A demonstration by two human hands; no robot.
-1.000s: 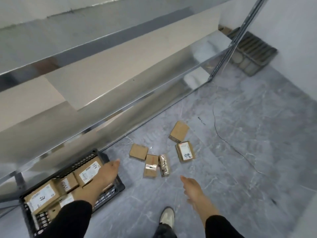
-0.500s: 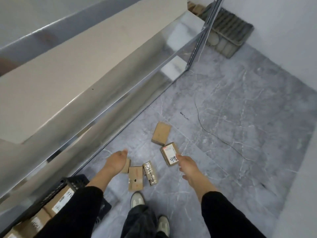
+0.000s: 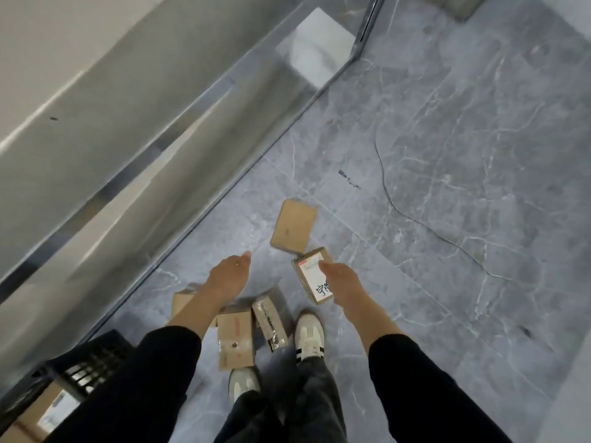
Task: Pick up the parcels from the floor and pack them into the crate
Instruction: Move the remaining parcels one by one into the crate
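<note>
**Head camera sees two empty hands over parcels on the floor**

Two arms in black sleeves stretch down toward the grey marble floor. The left hand is loose and open, with its thumb sticking out. It holds nothing. The right hand is open too and holds nothing. It hangs over the brown cardboard parcel with a white label and black writing. It is too hard to tell if a finger touches that parcel.

A plain flat brown cardboard parcel lies just past both hands, in the gap between them. Its near corner is just beside the labelled parcel. Below the left wrist lies a brown cardboard parcel with clear tape and red print. Just beside it, toward the right hand, is a small parcel wrapped in shiny tape. One more brown parcel peeks out from under the left forearm.

The black plastic crate with holes in its wall sits back by the left elbow. Brown parcels with white labels lie inside it.

A shiny metal shelf runs along the outer side of the left hand. Two white shoes with dark stripes stand between the arms. A thin dark cable lies well past the right hand.
</note>
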